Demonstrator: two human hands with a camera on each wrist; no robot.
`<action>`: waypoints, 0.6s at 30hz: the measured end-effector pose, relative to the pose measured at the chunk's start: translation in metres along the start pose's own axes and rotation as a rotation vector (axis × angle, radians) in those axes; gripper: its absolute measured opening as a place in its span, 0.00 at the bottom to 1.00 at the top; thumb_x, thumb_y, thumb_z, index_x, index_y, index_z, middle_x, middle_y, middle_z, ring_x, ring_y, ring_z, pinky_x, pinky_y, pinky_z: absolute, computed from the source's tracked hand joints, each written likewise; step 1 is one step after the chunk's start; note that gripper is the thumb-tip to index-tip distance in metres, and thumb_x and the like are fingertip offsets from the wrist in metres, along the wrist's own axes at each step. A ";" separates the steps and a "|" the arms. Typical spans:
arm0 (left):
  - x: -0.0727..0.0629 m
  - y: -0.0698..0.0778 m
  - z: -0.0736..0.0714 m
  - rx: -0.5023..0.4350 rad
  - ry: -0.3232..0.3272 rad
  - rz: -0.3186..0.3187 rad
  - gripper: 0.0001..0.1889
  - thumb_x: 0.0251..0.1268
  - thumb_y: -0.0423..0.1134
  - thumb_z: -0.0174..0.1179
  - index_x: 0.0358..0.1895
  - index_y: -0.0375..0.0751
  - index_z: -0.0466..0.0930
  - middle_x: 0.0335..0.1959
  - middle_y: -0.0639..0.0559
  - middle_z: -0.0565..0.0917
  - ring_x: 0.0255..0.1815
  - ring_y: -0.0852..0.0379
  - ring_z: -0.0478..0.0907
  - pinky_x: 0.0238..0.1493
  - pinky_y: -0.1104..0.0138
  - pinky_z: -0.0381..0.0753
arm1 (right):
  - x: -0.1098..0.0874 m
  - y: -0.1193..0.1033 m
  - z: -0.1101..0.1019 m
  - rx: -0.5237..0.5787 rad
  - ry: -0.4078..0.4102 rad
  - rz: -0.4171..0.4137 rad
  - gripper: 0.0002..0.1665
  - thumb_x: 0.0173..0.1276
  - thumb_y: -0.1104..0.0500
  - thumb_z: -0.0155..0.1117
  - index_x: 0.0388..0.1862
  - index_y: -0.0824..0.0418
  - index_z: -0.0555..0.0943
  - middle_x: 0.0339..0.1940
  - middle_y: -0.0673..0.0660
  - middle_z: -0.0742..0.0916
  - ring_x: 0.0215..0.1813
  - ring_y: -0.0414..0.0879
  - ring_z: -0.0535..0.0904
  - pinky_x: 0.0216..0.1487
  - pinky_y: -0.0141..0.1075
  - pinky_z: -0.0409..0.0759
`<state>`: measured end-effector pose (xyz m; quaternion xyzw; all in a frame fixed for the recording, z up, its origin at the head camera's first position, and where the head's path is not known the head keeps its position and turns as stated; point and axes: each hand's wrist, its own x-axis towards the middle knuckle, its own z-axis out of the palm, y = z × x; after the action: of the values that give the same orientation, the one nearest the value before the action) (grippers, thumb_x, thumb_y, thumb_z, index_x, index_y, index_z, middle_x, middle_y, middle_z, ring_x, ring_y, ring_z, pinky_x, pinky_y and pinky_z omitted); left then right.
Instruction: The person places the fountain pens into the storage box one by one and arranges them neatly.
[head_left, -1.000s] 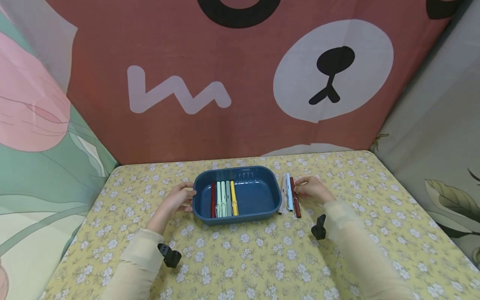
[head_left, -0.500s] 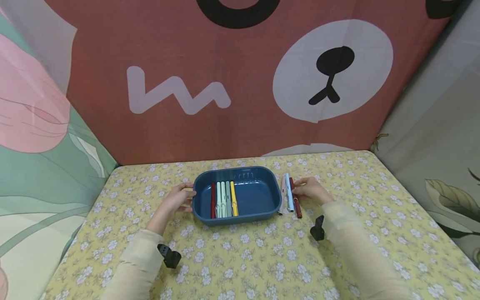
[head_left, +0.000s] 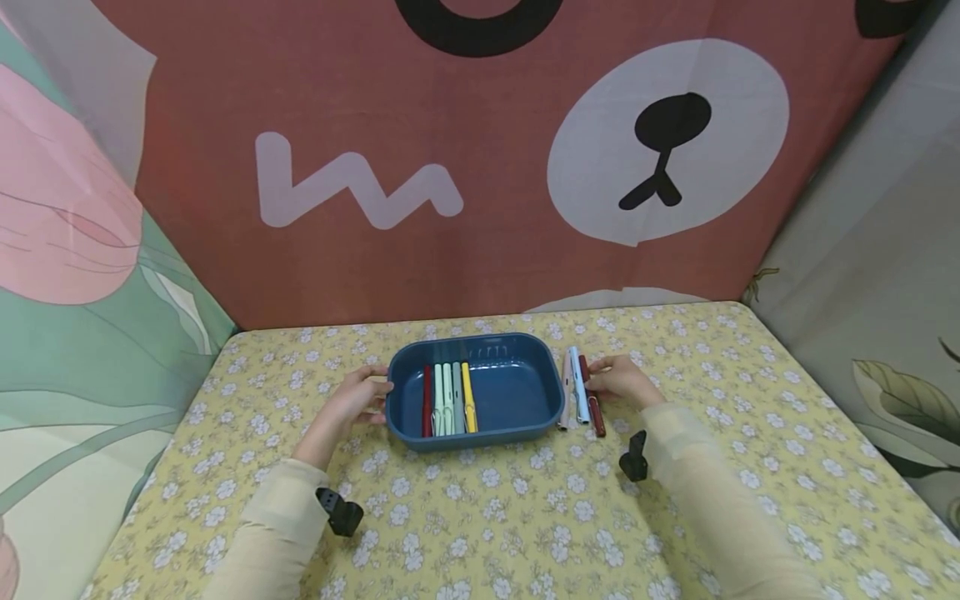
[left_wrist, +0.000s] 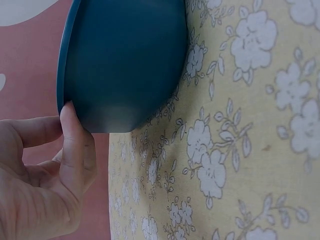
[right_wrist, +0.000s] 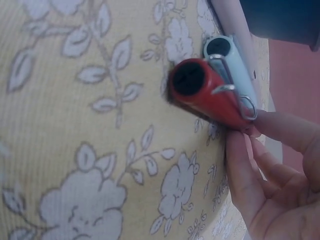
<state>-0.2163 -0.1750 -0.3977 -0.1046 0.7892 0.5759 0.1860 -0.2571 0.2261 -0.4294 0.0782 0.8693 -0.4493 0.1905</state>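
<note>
A dark blue tray sits on the table, its left end between the thumb and finger of my left hand. In the left wrist view those fingertips pinch the tray's rim. Just right of the tray lie a pinkish pen, a light blue pen and a dark red pen, side by side. My right hand pinches the dark red pen by its far part. The right wrist view shows the red pen's clip end pointing towards the camera, close beside the light blue pen.
Inside the tray, several pens stand in a row: a dark red pen, pale green ones, a grey-green pen and a yellow pen. The flowered tablecloth ends at the brown fabric wall behind.
My right hand has shifted very slightly left against the dark red pen. My left hand and the tray stay where they were.
</note>
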 end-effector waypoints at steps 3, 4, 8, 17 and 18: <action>0.000 0.000 0.000 0.001 -0.001 -0.001 0.26 0.73 0.37 0.48 0.70 0.36 0.58 0.34 0.51 0.77 0.28 0.62 0.74 0.28 0.69 0.82 | 0.001 0.000 -0.001 -0.005 0.004 0.001 0.27 0.66 0.66 0.60 0.61 0.75 0.68 0.54 0.73 0.79 0.36 0.40 0.82 0.41 0.34 0.84; 0.000 0.000 0.000 0.000 -0.001 -0.001 0.26 0.73 0.37 0.48 0.70 0.36 0.58 0.35 0.50 0.77 0.28 0.62 0.74 0.28 0.69 0.82 | 0.001 0.000 -0.001 -0.007 0.004 -0.002 0.27 0.66 0.66 0.59 0.61 0.76 0.68 0.54 0.73 0.79 0.36 0.40 0.82 0.41 0.34 0.84; -0.001 0.001 0.001 -0.002 -0.001 -0.001 0.26 0.73 0.38 0.49 0.70 0.36 0.58 0.36 0.50 0.77 0.28 0.62 0.74 0.29 0.69 0.82 | -0.002 -0.001 -0.004 -0.005 -0.004 -0.023 0.26 0.67 0.65 0.57 0.60 0.78 0.68 0.50 0.71 0.81 0.35 0.38 0.81 0.41 0.35 0.84; 0.000 0.000 0.001 -0.004 0.008 -0.006 0.25 0.73 0.37 0.48 0.70 0.37 0.58 0.41 0.47 0.77 0.28 0.63 0.74 0.28 0.70 0.82 | -0.008 -0.001 -0.013 0.138 -0.065 -0.030 0.26 0.71 0.62 0.55 0.63 0.76 0.68 0.45 0.58 0.84 0.39 0.36 0.80 0.56 0.41 0.81; 0.000 0.000 0.001 -0.003 0.009 -0.005 0.25 0.73 0.37 0.48 0.70 0.37 0.58 0.41 0.47 0.77 0.28 0.63 0.74 0.28 0.70 0.82 | -0.008 -0.001 -0.013 0.146 -0.065 -0.027 0.27 0.71 0.62 0.55 0.64 0.76 0.67 0.45 0.57 0.83 0.39 0.36 0.80 0.56 0.41 0.81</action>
<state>-0.2163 -0.1745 -0.3979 -0.1095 0.7888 0.5762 0.1838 -0.2536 0.2361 -0.4188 0.0656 0.8285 -0.5165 0.2064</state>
